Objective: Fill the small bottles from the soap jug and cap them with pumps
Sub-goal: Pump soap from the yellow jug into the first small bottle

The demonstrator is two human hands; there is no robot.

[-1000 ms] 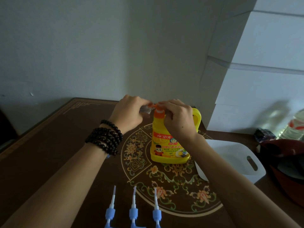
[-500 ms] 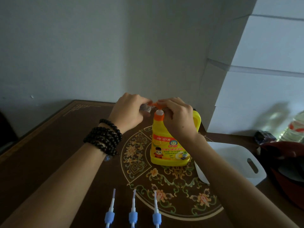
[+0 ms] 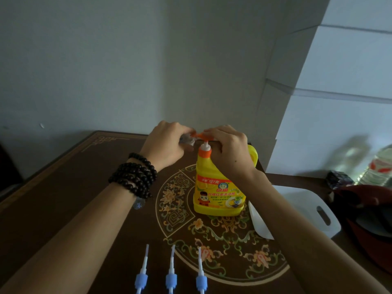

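1. Dark wood spreads under me: a table (image 3: 63, 209) with a painted floral medallion at its centre and a pale wall behind it.
2. Nearest to me, three blue-collared pumps (image 3: 171, 270) lie in a row at the table's near edge, side by side but apart, their white tubes pointing away from me.
3. Beyond them, on the medallion, the yellow soap jug (image 3: 218, 187) stands upright, its orange collar and white pump stem rising between my wrists.
4. To its right a white tray (image 3: 314, 211) with a handle slot lies flat, partly under my right forearm, with a dark red object (image 3: 364, 219) past it at the table's right edge.
5. My left wrist carries a black bead bracelet (image 3: 133, 177).
6. My right hand (image 3: 229, 149) sits over the top of the jug, fingers curled round the orange pump head (image 3: 201, 135), which is raised above the collar.
7. My left hand (image 3: 167, 145) is just left of the spout, fingers curled round a small clear bottle (image 3: 187, 141) held level with the spout tip; whether the bottle touches the spout I cannot tell.
8. Farthest right, a clear plastic bottle (image 3: 379, 168) stands blurred against the white panels.
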